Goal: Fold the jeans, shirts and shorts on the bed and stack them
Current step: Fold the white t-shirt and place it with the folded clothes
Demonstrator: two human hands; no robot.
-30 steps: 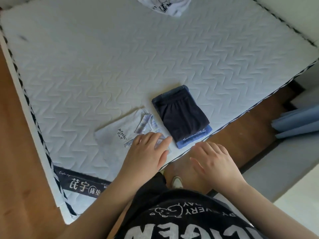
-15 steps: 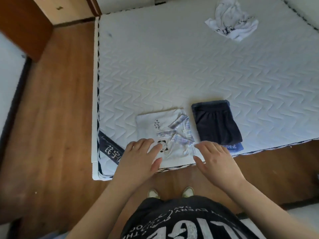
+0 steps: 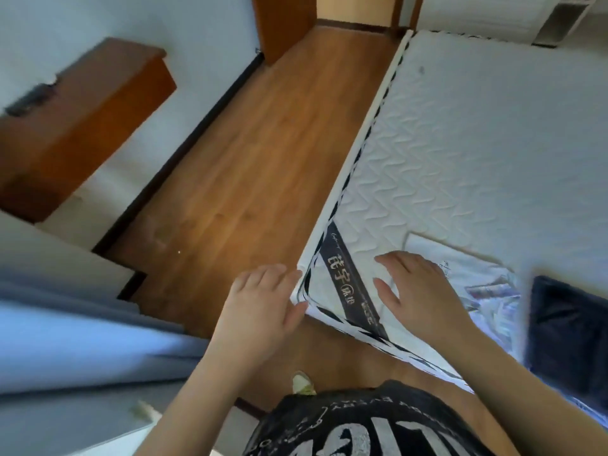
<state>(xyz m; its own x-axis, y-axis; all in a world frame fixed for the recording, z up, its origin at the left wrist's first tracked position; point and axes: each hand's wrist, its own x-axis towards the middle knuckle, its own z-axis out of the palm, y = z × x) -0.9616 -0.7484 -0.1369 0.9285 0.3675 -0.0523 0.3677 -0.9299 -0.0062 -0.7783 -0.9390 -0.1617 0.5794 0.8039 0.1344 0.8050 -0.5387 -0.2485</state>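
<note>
A folded white shirt with a small print lies near the corner of the white quilted mattress. To its right sits a folded dark navy garment, blurred at the frame's edge. My right hand hovers with loosely spread fingers over the mattress corner, just left of the white shirt, holding nothing. My left hand is open with fingers together, over the floor beside the mattress corner. The crumpled white shirt from earlier is out of view.
Wooden floor runs along the mattress's left side. A brown wooden cabinet stands at the left by the wall. Blue-grey fabric fills the lower left. A dark label marks the mattress corner.
The view has swung far left, toward the floor and cabinet. Both hands have come off the folded white shirt and shifted left past the mattress corner. The far crumpled shirt has left the frame.
</note>
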